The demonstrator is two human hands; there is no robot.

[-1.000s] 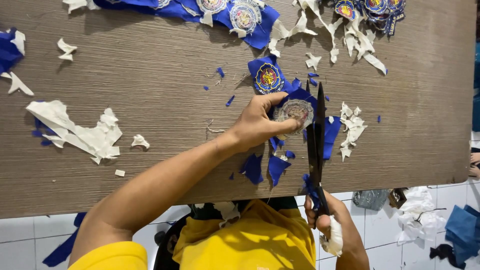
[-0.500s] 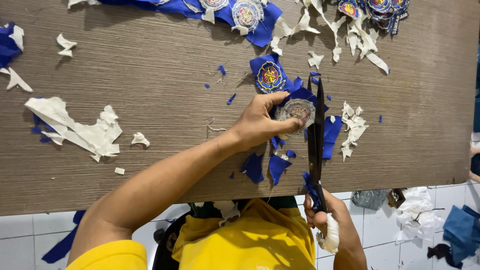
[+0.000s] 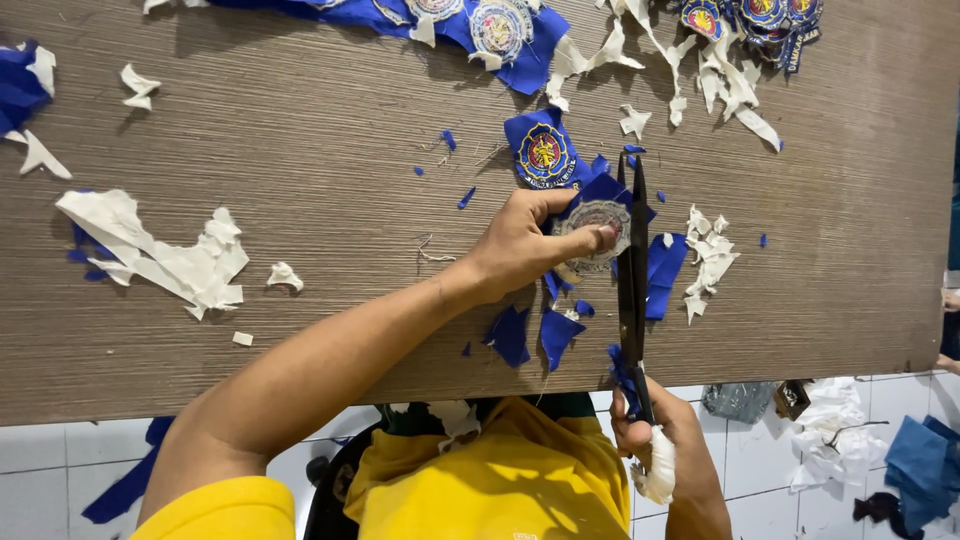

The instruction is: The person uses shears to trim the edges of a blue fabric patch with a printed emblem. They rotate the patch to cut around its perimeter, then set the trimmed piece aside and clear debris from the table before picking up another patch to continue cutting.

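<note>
Left hand (image 3: 520, 245) pins the round badge (image 3: 595, 232) on the wooden table (image 3: 300, 150) as before, while right hand (image 3: 655, 440) grips black scissors (image 3: 632, 270) whose blades have barely advanced beside it.

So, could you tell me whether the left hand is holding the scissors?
No, the left hand presses the round patch on the table; the right hand holds the scissors.

Your surface (image 3: 300, 330) is grey-brown wood-grain laminate and fills most of the view. Below its near edge you see a white tiled floor (image 3: 60, 480) with dark grout. Right of that edge, white scraps (image 3: 835, 440) and blue cloth (image 3: 920, 460) lie on the floor. Lighting even.
</note>
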